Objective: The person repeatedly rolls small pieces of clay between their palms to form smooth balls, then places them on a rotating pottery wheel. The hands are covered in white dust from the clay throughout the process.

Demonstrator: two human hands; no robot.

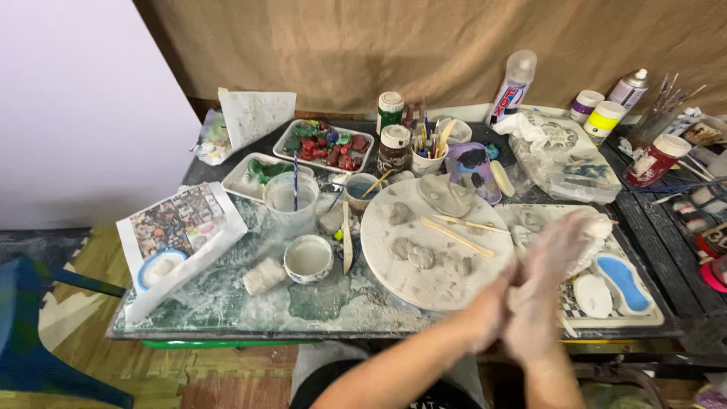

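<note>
Down at the near edge of the surface [227, 303], the person's two hands are pressed together, palm against palm, both coated in pale clay dust. The left hand [492, 303] lies under and behind, its fingers reaching toward the right; the right hand [549, 273] crosses over it, fingers stretched out flat and pointing up and away. Neither grip is closed on any tool; whether a bit of clay sits between the palms cannot be told, since the motion blurs them.

Just beyond the hands, touching distance from the fingertips, lies a round white board [435, 242] carrying several grey clay lumps [413, 254] and two wooden sticks [454, 231] laid across it. A larger flattened clay piece [447, 193] rests at the board's far rim. To the right of the hands sits a tray [606, 314] holding a blue spoon-shaped dish [625, 280] and a white oval piece [591, 294].

Left of the board stand a small white bowl [308, 257], a clear plastic cup [291, 201] with a blue stick in it, and a wooden knife-like tool [347, 235]. Farther back are a tray of red and green painted pieces [326, 144], jars with white lids [394, 144], a cup of brushes [428, 155] and a spray can [630, 89]. A printed sheet [178, 223] lies at the left end.
</note>
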